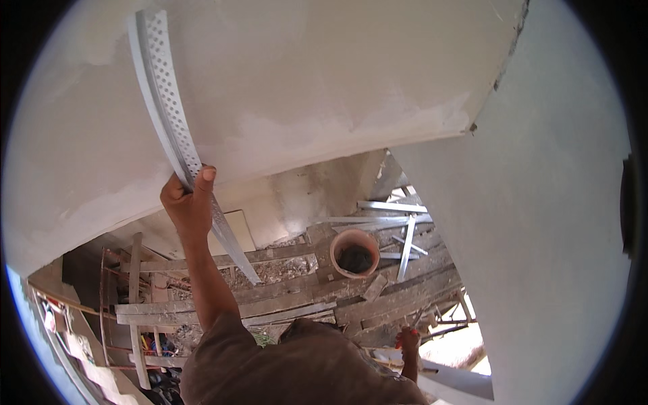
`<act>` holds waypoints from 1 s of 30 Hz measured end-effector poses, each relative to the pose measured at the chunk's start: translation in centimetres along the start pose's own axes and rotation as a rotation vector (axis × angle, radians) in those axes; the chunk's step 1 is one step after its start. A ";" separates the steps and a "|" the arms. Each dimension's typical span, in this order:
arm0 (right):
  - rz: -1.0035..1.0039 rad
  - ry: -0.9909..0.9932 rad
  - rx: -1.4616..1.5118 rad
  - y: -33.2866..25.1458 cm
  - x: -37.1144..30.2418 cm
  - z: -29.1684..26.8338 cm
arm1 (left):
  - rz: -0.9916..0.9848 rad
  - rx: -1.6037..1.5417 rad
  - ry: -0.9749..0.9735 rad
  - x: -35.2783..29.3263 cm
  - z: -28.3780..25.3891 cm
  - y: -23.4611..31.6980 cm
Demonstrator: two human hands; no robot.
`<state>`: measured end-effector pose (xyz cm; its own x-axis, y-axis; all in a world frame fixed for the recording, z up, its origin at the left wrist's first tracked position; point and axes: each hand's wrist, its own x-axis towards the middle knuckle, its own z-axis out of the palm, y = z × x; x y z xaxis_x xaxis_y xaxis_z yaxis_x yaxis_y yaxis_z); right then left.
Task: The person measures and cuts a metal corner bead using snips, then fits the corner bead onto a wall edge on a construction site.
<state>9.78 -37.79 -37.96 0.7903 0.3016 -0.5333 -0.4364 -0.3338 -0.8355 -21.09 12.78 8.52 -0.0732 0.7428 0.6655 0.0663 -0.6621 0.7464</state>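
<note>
A long, bright metal profile with rows of holes along one face (160, 81) is gripped near its middle by my raised left hand (191, 199). My thumb lies along its perforated side. The strip's upper part runs up in front of the pale plastered wall, and its lower end hangs over the planks. Low at the right, my right hand (409, 341) is closed around a red-handled tool (398, 343); it is too small to make out which kind.
Below are rough wooden planks (283, 307) with gaps and rubble. An orange-pink bucket (354, 253) holding dark stuff stands on them, beside several loose metal profiles (406, 248). A plastered wall (304, 81) is ahead, a grey wall (533, 202) on my right. Scaffold bars (104, 304) are at left.
</note>
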 end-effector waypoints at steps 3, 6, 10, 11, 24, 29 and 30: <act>-0.012 -0.017 -0.024 -7.0 1.7 0.7 | 0.034 0.109 0.034 -0.1 -1.1 0.2; -0.145 -0.045 -0.072 -11.0 3.1 0.9 | 0.039 0.029 0.053 -0.1 -0.7 -0.1; -0.129 -0.146 -0.027 -16.1 3.2 3.5 | 0.088 0.092 0.085 -0.4 -0.9 -0.7; -0.157 -0.182 -0.006 -15.9 4.4 3.2 | 0.098 0.096 0.087 -0.4 -0.1 -1.0; -0.681 -0.431 -0.325 -31.2 6.3 8.3 | 0.006 -0.294 -0.323 -9.6 16.7 4.0; -0.768 -0.586 -0.209 -38.2 4.7 8.0 | -0.078 -0.639 -0.630 -11.5 29.4 6.8; -0.784 -0.603 -0.175 -39.4 4.0 7.9 | -0.086 -0.754 -0.690 -11.5 30.9 7.8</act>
<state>26.74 -16.38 -8.21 0.4567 0.8783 0.1413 0.2216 0.0415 -0.9743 11.06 2.15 6.65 0.5558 0.5285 0.6417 -0.5723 -0.3166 0.7564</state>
